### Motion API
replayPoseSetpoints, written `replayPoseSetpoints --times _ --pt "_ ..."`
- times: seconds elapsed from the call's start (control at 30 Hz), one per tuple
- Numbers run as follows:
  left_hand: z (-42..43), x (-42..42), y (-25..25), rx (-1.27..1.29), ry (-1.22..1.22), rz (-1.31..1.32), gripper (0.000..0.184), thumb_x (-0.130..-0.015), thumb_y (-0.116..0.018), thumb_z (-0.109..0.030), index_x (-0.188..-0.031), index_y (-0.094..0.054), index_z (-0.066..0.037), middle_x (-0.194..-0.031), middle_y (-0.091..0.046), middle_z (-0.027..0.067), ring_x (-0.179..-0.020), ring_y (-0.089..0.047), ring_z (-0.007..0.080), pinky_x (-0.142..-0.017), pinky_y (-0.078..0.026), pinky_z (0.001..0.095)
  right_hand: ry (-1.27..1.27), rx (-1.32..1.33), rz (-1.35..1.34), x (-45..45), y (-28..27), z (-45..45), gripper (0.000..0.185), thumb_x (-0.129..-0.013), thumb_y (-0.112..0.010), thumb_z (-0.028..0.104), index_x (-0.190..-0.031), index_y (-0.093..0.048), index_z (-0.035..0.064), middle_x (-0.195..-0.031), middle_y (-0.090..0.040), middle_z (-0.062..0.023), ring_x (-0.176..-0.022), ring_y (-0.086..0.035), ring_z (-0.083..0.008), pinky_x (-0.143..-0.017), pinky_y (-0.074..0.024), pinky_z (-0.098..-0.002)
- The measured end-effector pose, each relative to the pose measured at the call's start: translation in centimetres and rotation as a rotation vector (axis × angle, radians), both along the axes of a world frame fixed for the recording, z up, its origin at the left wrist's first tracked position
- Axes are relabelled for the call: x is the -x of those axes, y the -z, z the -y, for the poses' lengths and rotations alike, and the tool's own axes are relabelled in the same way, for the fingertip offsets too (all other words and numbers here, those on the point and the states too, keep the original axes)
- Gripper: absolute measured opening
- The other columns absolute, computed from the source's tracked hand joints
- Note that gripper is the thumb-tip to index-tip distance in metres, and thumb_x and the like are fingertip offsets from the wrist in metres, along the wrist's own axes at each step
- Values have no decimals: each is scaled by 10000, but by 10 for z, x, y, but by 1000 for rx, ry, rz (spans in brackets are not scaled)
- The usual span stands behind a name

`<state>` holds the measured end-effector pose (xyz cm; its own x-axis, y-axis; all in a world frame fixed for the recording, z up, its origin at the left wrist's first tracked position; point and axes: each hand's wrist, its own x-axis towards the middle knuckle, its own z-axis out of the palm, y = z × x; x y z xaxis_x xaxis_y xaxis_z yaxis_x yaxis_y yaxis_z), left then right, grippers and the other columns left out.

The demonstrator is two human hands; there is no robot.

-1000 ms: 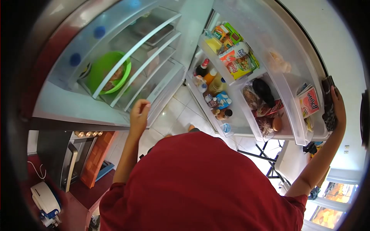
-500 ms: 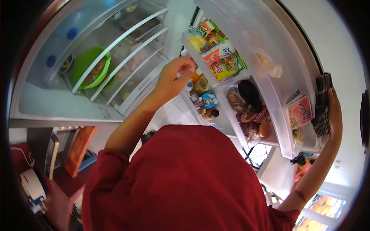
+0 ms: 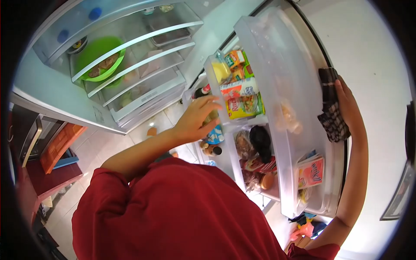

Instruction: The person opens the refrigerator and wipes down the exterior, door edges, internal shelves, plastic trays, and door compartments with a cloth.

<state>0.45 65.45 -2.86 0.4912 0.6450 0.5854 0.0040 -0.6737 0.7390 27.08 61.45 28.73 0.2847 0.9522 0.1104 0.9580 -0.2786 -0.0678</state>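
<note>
My left hand (image 3: 197, 119) reaches in front of the open refrigerator door (image 3: 255, 30), its fingers apart and slightly bent, with nothing seen in them. Beside it are the door shelves, holding a yellow-green seasoning packet (image 3: 245, 107), a blue-and-white carton (image 3: 215, 135) and several bottles, partly hidden by the hand. My right hand (image 3: 348, 106) is at the door's outer edge, its fingers round a handle wrapped in a black checkered cloth (image 3: 333, 106); the fingertips are partly hidden.
Inside the refrigerator, a green bowl (image 3: 89, 58) with food sits on a shelf above a drawer (image 3: 147, 95). Dark bags (image 3: 260, 141) and a pink packet (image 3: 310, 173) stand in door bins. A dark red cabinet (image 3: 52, 175) is at lower left; tiled floor lies below.
My left hand has gone from curled fingers to spread ones, now lower against the door shelves. My right hand stays on the cloth-covered handle. The view has shifted and the door sits further left.
</note>
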Motion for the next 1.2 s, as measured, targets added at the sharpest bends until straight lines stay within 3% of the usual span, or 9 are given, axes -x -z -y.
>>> replayPoseSetpoints --times 0.23,0.37,0.47,0.6,0.87,1.0,1.07,1.13,1.2 --pt "-20 -3 12 83 37 85 207 -791 -597 -117 -981 -532 -64 -1043 -499 126 -983 -480 318 -852 -377 392 68 84 42 -2 -2 -98 782 -883 -307 617 -1305 -404 -34 -1243 -504 -246 -1199 -460 -333 -1000 -339 -364" --pt "-31 -4 19 88 -3 124 166 -798 -584 -126 -944 -545 -57 -987 -510 125 -934 -494 315 -815 -390 377 48 -4 92 -4 5 -151 812 -865 -300 644 -1292 -421 -37 -1228 -511 -259 -1190 -467 -344 -1001 -336 -378" --pt "-34 1 27 175 15 74 141 -831 -574 -116 -951 -535 -54 -991 -523 113 -961 -493 291 -857 -377 365 73 3 152 0 5 -187 716 -891 -323 600 -1291 -454 20 -1220 -536 -204 -1173 -479 -312 -989 -337 -346" --pt "-39 4 41 238 -1 52 123 -831 -576 -129 -929 -542 -62 -954 -544 92 -914 -521 255 -802 -410 335 -23 -18 142 -9 8 -214 773 -868 -330 610 -1290 -428 -30 -1242 -498 -261 -1192 -462 -358 -997 -336 -387" --pt "-52 42 28 319 -176 155 153 -841 -573 -160 -945 -571 -49 -900 -580 84 -826 -563 211 -732 -434 314 -254 -7 -78 -16 4 -136 652 -893 -489 441 -1333 -365 -25 -1233 -509 -218 -1169 -472 -289 -996 -332 -333" --pt "-53 70 26 345 -282 202 165 -839 -570 -148 -953 -564 -29 -881 -582 78 -810 -564 175 -716 -448 292 -135 54 -86 5 -1 -62 597 -904 -521 302 -1369 -310 -8 -1328 -418 -169 -1225 -394 -244 -1038 -274 -304" --pt "-56 86 30 426 -335 238 154 -844 -569 -146 -950 -565 -34 -888 -584 54 -821 -550 131 -733 -443 274 -241 -17 -21 -18 4 -39 606 -886 -538 315 -1372 -321 25 -1318 -412 -189 -1224 -392 -286 -1024 -299 -364" --pt "-65 107 40 608 -433 527 145 -833 -592 -163 -926 -574 -54 -838 -567 16 -773 -550 127 -692 -440 273 -254 -53 -62 -15 5 -37 608 -883 -541 300 -1370 -318 12 -1302 -433 -189 -1200 -415 -274 -1016 -309 -352" --pt "-69 136 34 619 -518 556 175 -841 -587 -177 -962 -560 -54 -840 -556 3 -778 -541 111 -695 -435 265 -226 -9 -210 -7 2 -46 634 -877 -549 317 -1366 -312 -9 -1283 -454 -195 -1173 -443 -260 -996 -334 -334"
